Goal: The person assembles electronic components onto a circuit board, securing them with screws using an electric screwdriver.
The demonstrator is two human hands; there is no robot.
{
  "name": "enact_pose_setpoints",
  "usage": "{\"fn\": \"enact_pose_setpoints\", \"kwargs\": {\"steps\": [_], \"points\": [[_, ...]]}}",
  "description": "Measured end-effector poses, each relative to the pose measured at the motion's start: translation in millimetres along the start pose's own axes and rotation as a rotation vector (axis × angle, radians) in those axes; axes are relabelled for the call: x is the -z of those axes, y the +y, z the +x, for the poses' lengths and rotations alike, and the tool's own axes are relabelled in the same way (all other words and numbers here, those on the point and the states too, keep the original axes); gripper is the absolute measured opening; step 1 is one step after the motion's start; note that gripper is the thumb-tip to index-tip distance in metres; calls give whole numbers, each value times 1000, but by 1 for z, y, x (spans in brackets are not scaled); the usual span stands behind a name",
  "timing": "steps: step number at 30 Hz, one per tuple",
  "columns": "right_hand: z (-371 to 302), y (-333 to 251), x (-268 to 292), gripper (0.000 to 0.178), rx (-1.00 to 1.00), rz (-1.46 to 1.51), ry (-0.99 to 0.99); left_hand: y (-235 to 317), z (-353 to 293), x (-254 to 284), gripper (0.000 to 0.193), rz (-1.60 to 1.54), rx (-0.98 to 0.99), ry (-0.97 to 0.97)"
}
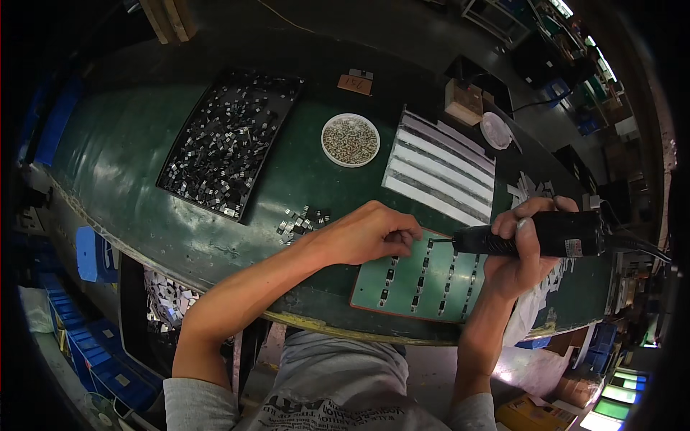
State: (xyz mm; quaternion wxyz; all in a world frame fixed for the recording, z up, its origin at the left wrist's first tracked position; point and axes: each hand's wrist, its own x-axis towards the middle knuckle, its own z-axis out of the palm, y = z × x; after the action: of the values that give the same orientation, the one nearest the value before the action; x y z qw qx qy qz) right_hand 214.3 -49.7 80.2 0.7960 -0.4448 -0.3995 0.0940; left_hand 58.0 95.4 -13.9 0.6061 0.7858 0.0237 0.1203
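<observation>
My right hand (521, 248) is wrapped round a black electric screwdriver (575, 235), held almost level with its bit pointing left. The bit's tip is at a small black part near the top of the second row on a green board (369, 291). Several rows of small black and silver parts are set on that board. Just left of the tip, my left hand (384, 231) is closed, fingertips bent down over the board's upper left. What those fingers hold, if anything, is hidden.
A long black tray (272, 108) of small black parts lies at left, with a loose pile (302, 224) near my left forearm. Beyond the board are a white dish (323, 147) of small screws and a white striped panel (440, 169). The screwdriver's cord (640, 248) trails right.
</observation>
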Motion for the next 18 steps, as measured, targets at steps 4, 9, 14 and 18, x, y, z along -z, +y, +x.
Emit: {"fn": "enact_pose_setpoints", "kwargs": {"steps": [4,9,14,18], "points": [[2,0,-4,61,-18,-4,4,3,0,-1,30,14,8,23],[4,3,-7,60,-62,-28,-58,7,1,0,33,63,34,-13],[5,3,-14,56,-95,-63,-87,6,1,-6,40,52,-53,29],[3,5,-15,54,-103,-52,-97,1,0,-9,47,180,-164,59]]}}
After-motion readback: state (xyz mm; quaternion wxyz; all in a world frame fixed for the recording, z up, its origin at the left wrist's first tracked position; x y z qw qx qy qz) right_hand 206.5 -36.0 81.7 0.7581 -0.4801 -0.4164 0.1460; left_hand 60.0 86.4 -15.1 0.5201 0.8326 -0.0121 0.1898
